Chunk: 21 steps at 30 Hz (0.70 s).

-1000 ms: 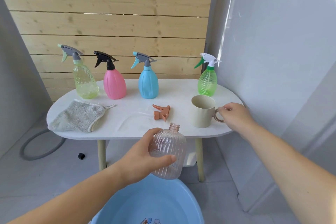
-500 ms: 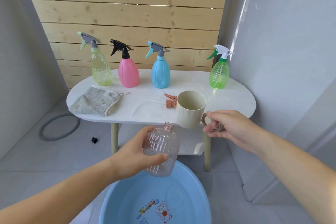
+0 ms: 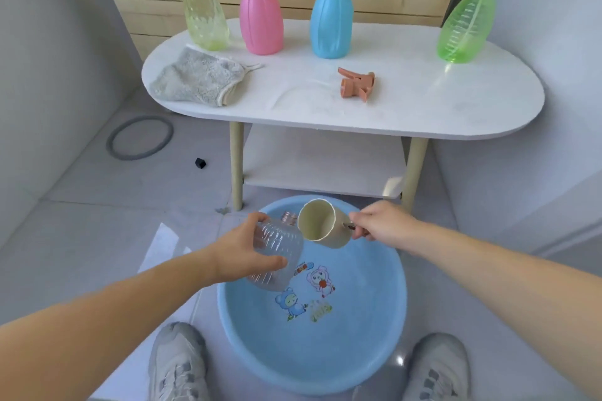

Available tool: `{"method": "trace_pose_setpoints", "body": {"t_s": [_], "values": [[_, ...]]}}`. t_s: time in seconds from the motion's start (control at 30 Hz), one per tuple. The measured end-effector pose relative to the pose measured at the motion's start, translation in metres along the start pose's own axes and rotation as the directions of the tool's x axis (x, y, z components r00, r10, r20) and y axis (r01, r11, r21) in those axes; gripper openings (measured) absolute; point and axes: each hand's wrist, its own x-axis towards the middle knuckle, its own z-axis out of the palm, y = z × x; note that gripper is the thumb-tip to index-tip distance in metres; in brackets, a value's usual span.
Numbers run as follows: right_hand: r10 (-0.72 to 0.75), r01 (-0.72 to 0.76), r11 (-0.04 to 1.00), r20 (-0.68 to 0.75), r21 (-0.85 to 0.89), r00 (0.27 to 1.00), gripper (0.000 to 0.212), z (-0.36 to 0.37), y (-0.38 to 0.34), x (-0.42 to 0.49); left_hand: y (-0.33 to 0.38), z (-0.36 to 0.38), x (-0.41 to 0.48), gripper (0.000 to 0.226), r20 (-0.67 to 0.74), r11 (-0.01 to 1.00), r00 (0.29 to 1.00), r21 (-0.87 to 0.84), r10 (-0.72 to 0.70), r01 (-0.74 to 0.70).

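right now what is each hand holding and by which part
The left hand grips the clear bottle round its body; the right hand holds the beige cup by its handle.

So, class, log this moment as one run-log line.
left hand: holds clear bottle | right hand: holds cup by handle, tilted beside bottle neck | both over blue basin

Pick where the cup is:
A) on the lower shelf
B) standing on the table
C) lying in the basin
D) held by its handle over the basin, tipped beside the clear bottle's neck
D: the right hand pinches the handle of the cup, which is tipped on its side beside the neck of the bottle that the left hand grips, above the basin.
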Motion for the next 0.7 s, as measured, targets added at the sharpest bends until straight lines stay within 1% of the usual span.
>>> {"method": "trace_pose_setpoints", "body": {"t_s": [0.1, 0.17, 0.27, 0.37, 0.4, 0.47, 0.53, 0.6, 0.7], "values": [[-0.014, 0.019, 0.986, 0.030, -0.169, 0.999, 0.044, 0.022, 0.023, 0.016, -0.030, 0.022, 0.010, 0.088, 0.011, 0.994, 0.996, -0.070, -0.084, 0.084], [-0.046, 0.051, 0.964, 0.026, -0.262, 0.999, 0.046, 0.037, 0.036, 0.026, -0.042, 0.037, 0.012, 0.087, 0.012, 0.992, 0.994, -0.061, -0.108, 0.108], [-0.111, 0.111, 0.948, 0.016, -0.298, 0.994, 0.052, 0.063, 0.053, 0.039, -0.055, 0.054, 0.017, 0.084, 0.013, 0.988, 0.991, -0.075, -0.135, 0.136], [-0.192, 0.203, 0.894, 0.069, -0.400, 0.979, 0.043, 0.086, 0.070, 0.052, -0.065, 0.062, 0.022, 0.084, 0.028, 0.978, 0.985, -0.113, -0.171, 0.173], [-0.192, 0.214, 0.870, 0.094, -0.444, 0.977, 0.042, 0.091, 0.075, 0.055, -0.068, 0.063, 0.023, 0.083, 0.033, 0.976, 0.983, -0.119, -0.179, 0.182], [-0.201, 0.246, 0.847, 0.145, -0.471, 0.969, 0.042, 0.099, 0.085, 0.064, -0.074, 0.066, 0.024, 0.087, 0.048, 0.975, 0.982, -0.123, -0.183, 0.187], [-0.225, 0.278, 0.826, 0.166, -0.490, 0.960, 0.035, 0.104, 0.091, 0.069, -0.079, 0.069, 0.024, 0.097, 0.065, 0.974, 0.981, -0.125, -0.184, 0.191], [-0.261, 0.322, 0.799, 0.189, -0.508, 0.947, 0.027, 0.106, 0.095, 0.072, -0.084, 0.072, 0.025, 0.103, 0.078, 0.973, 0.978, -0.119, -0.191, 0.200], [-0.252, 0.317, 0.791, 0.193, -0.523, 0.948, 0.027, 0.109, 0.100, 0.075, -0.090, 0.076, 0.027, 0.103, 0.096, 0.972, 0.975, -0.102, -0.203, 0.212]]}}
